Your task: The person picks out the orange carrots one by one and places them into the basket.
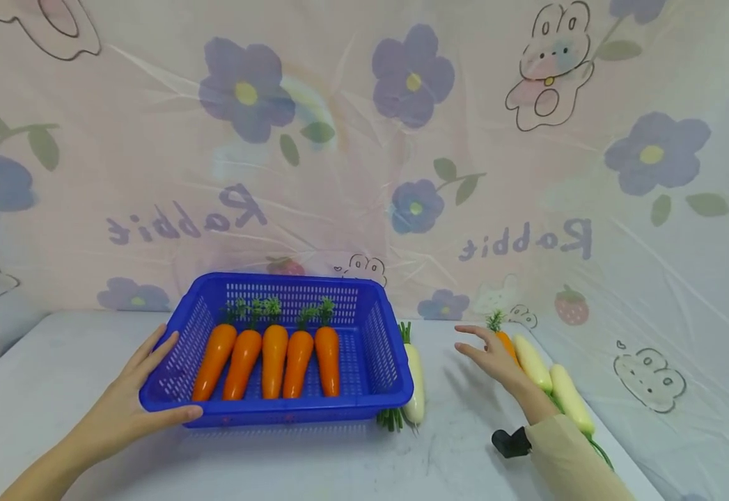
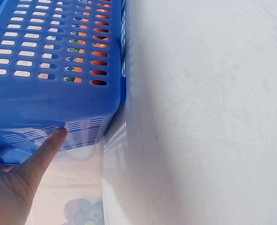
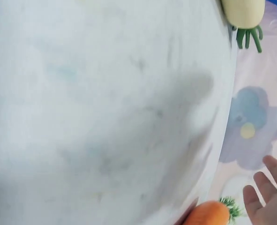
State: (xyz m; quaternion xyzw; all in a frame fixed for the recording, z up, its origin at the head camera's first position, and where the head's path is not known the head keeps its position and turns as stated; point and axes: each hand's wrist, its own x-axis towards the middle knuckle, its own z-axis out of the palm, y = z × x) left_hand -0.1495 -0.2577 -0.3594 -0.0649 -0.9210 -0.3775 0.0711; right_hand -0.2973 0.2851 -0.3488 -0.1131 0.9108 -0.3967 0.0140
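Note:
A blue slotted basket point(image 1: 289, 410) holds a row of several toy carrots point(image 1: 274, 358) with green tops. My left hand point(image 1: 129, 403) spans its near left corner, thumb along the front rim, fingers against the left side. One finger point(image 2: 51, 145) rests straight on the slotted wall in the left wrist view. My right hand point(image 1: 492, 355) is raised at the right with fingers apart and nothing held. Nearest to it lies another carrot point(image 1: 507, 346), partly behind the hand; this carrot point(image 3: 208, 213) is cut off by the frame in the right wrist view.
A white radish point(image 1: 414, 383) lies against the basket's right side; green leaves point(image 1: 391, 419) poke out by the basket's near right corner. Two more white radishes point(image 1: 532, 362) lie along the table's right edge. A printed cloth point(image 1: 339, 160) hangs behind the white table point(image 1: 289, 466).

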